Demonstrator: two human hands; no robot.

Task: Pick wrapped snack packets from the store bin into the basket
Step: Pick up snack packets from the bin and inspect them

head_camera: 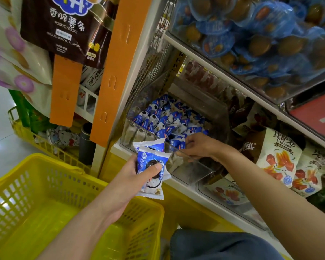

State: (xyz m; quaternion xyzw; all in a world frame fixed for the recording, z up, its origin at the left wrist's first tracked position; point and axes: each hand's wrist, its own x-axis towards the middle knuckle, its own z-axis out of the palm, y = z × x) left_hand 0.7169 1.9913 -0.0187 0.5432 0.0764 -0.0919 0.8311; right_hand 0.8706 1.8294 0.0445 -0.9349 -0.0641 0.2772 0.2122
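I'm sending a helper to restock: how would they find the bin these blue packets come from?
Find the orange upright left of the shelves. Right of its foot, on the lower shelf, sits a clear bin. It alone holds small blue-and-white packets; its right-hand neighbour holds brown and cream bags.

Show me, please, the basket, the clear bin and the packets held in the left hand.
basket (23, 186): head view, on its left mesh wall.
bin (188, 172): head view, on its clear front wall.
packets (150, 155): head view, on the blue wrapper of the front one.
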